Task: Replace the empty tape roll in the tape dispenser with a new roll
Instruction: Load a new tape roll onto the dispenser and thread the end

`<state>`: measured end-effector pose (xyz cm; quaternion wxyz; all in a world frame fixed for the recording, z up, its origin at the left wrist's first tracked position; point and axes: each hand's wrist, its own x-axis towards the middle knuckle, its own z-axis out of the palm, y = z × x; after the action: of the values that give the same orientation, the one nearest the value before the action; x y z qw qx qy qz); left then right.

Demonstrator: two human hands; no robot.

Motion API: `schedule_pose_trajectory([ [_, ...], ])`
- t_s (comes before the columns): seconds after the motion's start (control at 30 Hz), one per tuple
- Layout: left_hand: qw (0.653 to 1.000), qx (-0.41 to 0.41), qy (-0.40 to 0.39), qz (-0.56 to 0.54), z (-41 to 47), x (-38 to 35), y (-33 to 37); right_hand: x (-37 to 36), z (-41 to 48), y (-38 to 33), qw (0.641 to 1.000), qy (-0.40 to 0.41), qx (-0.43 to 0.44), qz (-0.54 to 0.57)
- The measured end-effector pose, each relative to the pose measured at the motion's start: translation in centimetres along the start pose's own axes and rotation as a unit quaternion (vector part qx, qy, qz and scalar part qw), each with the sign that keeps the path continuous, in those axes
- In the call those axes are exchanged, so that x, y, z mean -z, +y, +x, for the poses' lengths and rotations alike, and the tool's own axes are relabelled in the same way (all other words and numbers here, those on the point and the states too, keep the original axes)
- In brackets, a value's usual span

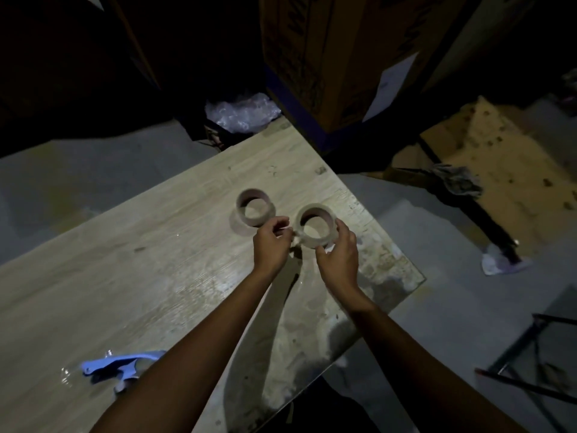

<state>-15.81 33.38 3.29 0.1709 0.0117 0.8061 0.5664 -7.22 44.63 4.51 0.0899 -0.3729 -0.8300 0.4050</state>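
A tape roll point(315, 242) is held just above the wooden table point(125, 260), near its far right side. My right hand point(338, 256) grips this roll from the right and below. My left hand point(271, 243) pinches at the roll's left edge, where a bit of loose tape end shows. A second ring, a cardboard-coloured roll point(242, 210), lies flat on the table just beyond my left hand. The blue tape dispenser point(120, 367) lies on its side near the table's front left, partly hidden by my left forearm.
A large cardboard box point(327, 57) stands beyond the table's far corner, with a crumpled plastic bag point(240, 115) beside it. Flattened cardboard point(499, 170) lies on the floor to the right. A black metal frame point(530, 354) stands at the lower right.
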Motion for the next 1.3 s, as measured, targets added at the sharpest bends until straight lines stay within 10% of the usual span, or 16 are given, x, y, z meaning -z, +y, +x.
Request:
schedule_pose_trajectory([
  [0.67,0.998,0.034,-0.060,-0.011,2.4,-0.7,-0.8,-1.9,3.1,0.0,0.980,-0.097,0.024,-0.171],
  [1.3,0.988,-0.005,0.125,-0.095,-9.4,16.9,-3.8,-4.3,-11.2,-9.3,0.973,-0.195,0.121,0.008],
])
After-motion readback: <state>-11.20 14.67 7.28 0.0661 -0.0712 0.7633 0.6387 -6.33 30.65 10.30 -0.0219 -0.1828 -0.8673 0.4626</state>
